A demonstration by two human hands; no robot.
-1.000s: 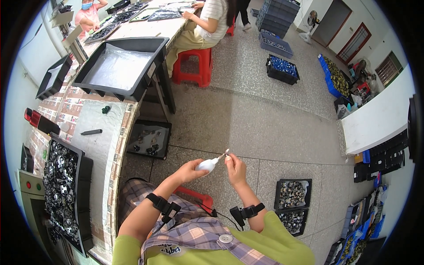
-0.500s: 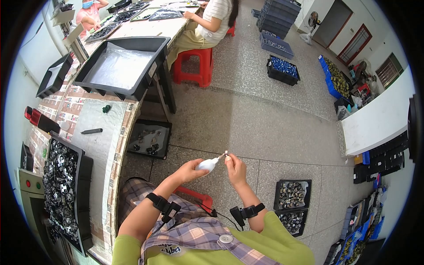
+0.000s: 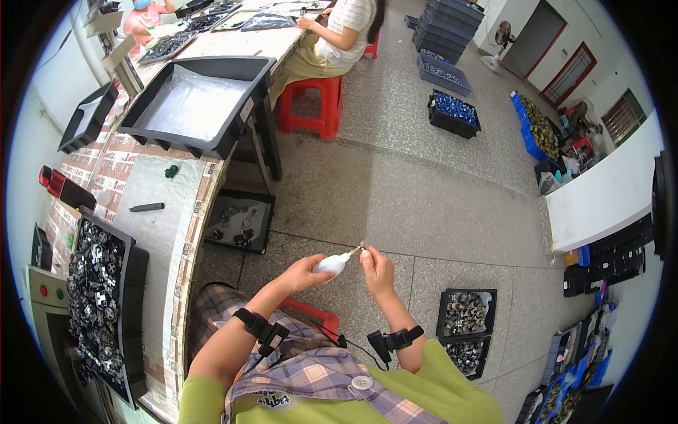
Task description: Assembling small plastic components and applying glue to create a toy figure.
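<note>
My left hand [image 3: 304, 273] is wrapped round a small white squeeze bottle [image 3: 332, 264] with a narrow nozzle. The nozzle points right, its tip at a tiny part [image 3: 362, 246] pinched in my right hand [image 3: 378, 271]. That part is too small to name; it looks pale and dark. Both hands are held out in front of my body, above the floor and right of the workbench.
On the bench [image 3: 162, 279] at left stand a black tray of small metal parts [image 3: 102, 283] and a larger black tray [image 3: 252, 92] lined with plastic. Parts trays [image 3: 489, 300] sit on the floor at right. A co-worker [image 3: 346, 32] sits on a red stool [image 3: 314, 106].
My hands keep almost the same place, with the nozzle still at the small part. The part looks slightly turned. Far off, the co-workers' hands have shifted a little.
</note>
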